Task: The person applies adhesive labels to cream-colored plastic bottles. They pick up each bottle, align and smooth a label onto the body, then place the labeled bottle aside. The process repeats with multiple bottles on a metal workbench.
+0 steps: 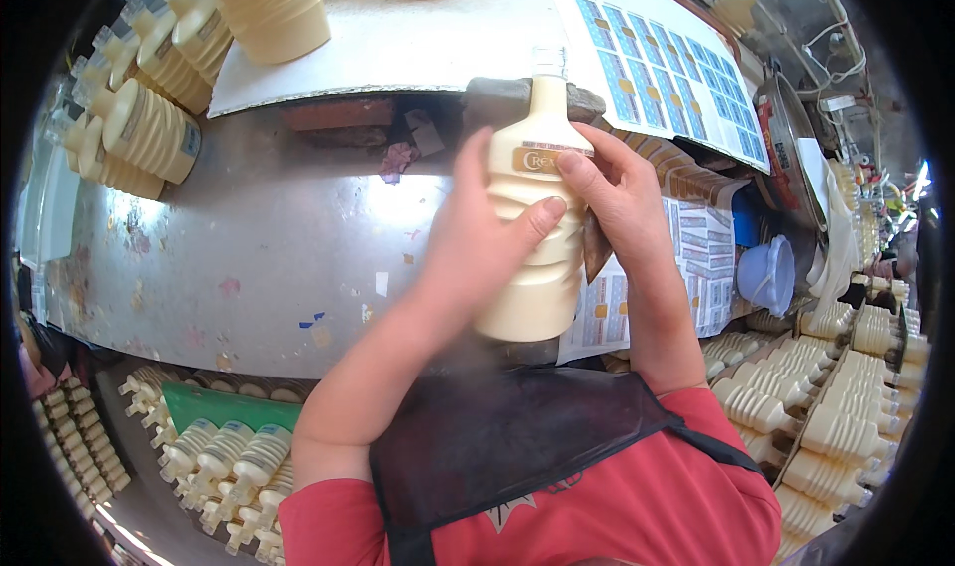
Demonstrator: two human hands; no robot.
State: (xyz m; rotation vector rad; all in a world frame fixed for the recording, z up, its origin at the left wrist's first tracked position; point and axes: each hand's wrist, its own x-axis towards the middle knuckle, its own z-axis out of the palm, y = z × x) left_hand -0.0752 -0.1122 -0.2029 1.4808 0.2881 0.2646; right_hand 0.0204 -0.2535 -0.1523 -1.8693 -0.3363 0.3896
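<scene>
In front of me a cream-coloured bottle (pixel 532 302) with a ribbed body and a clear threaded neck leans with its shoulder by a dark block (pixel 494 96). My left hand (pixel 463 228), slightly blurred, is closed round its left side, thumb lying across the ribs. A gold label (pixel 534 159) sits on the upper body. My right hand (pixel 625 188) grips the right shoulder, its thumb pressing on the label's right end and its fingers partly hidden behind the bottle.
Blue label sheets (pixel 662 64) lie on the raised white board (pixel 418 54); more sheets (pixel 701 268) are at right. Cream bottles (pixel 149 133) stand at far left and many lie stacked (pixel 826 407) at lower right. Scraps dot the metal table (pixel 229 238). A pale blue bucket (pixel 766 276) is beyond.
</scene>
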